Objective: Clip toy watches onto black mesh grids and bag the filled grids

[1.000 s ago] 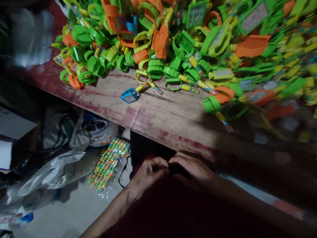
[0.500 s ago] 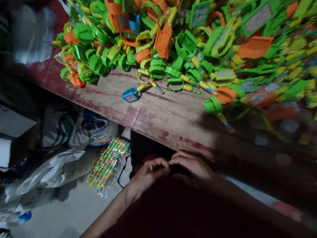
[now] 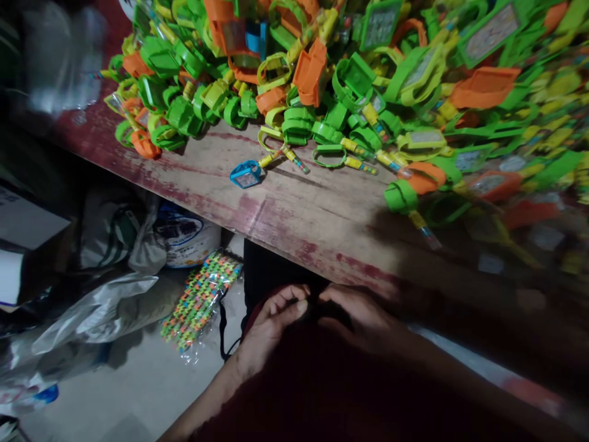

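Observation:
My left hand (image 3: 271, 322) and my right hand (image 3: 359, 316) meet just below the front edge of the worn wooden table (image 3: 294, 209), over dark red cloth on my lap. Both have their fingers curled and pinched together on something small and dark that I cannot make out in the shadow. On the table lies a big heap of green, orange and yellow plastic toy watches (image 3: 350, 86). A single blue toy watch (image 3: 246, 175) lies apart, nearer the edge.
Under the table on the floor are a clear packet of small coloured pieces (image 3: 200, 301), white and grey plastic bags (image 3: 101, 307), a printed sack (image 3: 186, 236) and a cardboard box (image 3: 27, 245) at the left.
The view has shifted slightly. My hands stay together in the same spot, with the fingers working a little closer.

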{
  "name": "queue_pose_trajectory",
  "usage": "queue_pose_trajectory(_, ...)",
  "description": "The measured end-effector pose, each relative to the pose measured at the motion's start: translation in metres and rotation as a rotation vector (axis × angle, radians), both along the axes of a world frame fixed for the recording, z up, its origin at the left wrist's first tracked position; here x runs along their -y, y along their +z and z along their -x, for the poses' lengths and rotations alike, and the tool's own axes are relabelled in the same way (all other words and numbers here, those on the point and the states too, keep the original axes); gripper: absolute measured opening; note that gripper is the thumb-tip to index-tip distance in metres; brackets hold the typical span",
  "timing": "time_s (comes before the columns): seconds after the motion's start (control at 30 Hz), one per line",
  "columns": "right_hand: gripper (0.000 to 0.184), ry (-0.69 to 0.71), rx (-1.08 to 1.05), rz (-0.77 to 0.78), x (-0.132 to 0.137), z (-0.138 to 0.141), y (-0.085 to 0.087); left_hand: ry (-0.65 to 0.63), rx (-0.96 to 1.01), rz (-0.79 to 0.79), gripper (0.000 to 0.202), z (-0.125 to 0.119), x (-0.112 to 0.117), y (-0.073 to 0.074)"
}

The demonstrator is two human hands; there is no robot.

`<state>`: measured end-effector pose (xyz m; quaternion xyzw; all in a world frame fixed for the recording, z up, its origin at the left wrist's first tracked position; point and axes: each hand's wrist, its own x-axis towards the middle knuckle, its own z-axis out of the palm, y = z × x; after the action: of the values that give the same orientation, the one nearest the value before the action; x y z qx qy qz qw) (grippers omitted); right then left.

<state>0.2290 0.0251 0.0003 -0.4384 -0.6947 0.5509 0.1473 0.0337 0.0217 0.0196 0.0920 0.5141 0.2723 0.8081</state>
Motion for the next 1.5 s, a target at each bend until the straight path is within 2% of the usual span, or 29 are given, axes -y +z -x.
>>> queue_pose_trajectory(0.1,0.036,0.032,0.179,-0.154,-0.005,0.003,0.008,-0.024,-0.002,-0.001,0.030,0.000,-0.001,0.000)
queue_pose_trajectory(0.17,0.035,0.102,0.293,-0.230,-0.009,0.004,0.011,-0.037,-0.007,0.011,0.031,0.000,-0.002,0.000)
queue_pose_trajectory(0.27,0.028,0.183,0.239,-0.255,-0.015,0.006,0.013,-0.050,-0.026,0.026,0.033,-0.001,-0.004,0.001)
queue_pose_trajectory(0.37,0.028,0.164,0.231,-0.281,-0.022,0.011,0.015,-0.089,-0.080,0.007,0.034,-0.002,-0.004,0.000)
queue_pose_trajectory(0.53,0.021,0.204,0.304,-0.453,-0.024,0.017,0.018,-0.094,-0.137,-0.017,0.031,0.000,-0.004,-0.007)
queue_pose_trajectory(0.6,0.024,0.142,0.274,-0.520,-0.020,0.018,0.015,-0.118,-0.118,-0.007,0.027,0.002,-0.005,-0.007)
queue_pose_trajectory(0.67,0.032,0.023,0.239,-0.545,-0.014,0.018,0.012,-0.160,-0.113,0.004,0.028,0.002,-0.007,-0.004)
queue_pose_trajectory(0.77,0.033,-0.120,0.203,-0.559,-0.007,0.018,0.008,-0.247,-0.216,-0.055,0.037,0.003,-0.013,0.003)
queue_pose_trajectory(0.87,0.029,-0.164,0.199,-0.565,-0.004,0.017,0.007,-0.414,-0.365,-0.133,0.042,0.007,-0.020,0.010)
queue_pose_trajectory(0.97,0.029,-0.198,0.174,-0.533,0.000,0.018,0.004,-0.595,-0.380,-0.125,0.043,0.012,-0.027,0.013)
queue_pose_trajectory(1.17,0.023,-0.291,0.051,-0.382,0.006,0.021,-0.013,-0.766,-0.347,-0.225,0.033,0.016,-0.038,0.011)
queue_pose_trajectory(1.27,0.024,-0.190,0.062,-0.270,0.001,0.019,-0.010,-0.788,-0.383,-0.229,0.030,0.013,-0.033,0.006)
queue_pose_trajectory(1.4,0.027,0.137,0.141,-0.142,-0.009,0.009,0.005,-0.655,-0.445,-0.271,0.020,0.007,-0.017,-0.007)
queue_pose_trajectory(1.5,0.025,0.345,0.215,-0.244,-0.015,0.000,0.010,-0.589,-0.434,-0.204,0.020,0.004,-0.013,-0.009)
